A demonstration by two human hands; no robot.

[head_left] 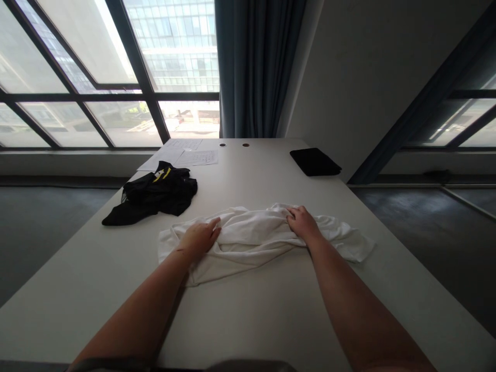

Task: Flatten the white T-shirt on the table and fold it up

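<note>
a broad white flat-topped table [251, 320] bears a rumpled white fabric bundle [251, 228] lying crosswise before the person, a crumpled black cloth with yellow marks [166, 194] beyond it to the left, and a flat black four-cornered item [314, 161] near the right edge. left hand [199, 238] rests on the bundle, fingers loosely bent; right hand [303, 223] touches its far side, fingers curled; whether either pinches fabric, cannot tell.
</note>
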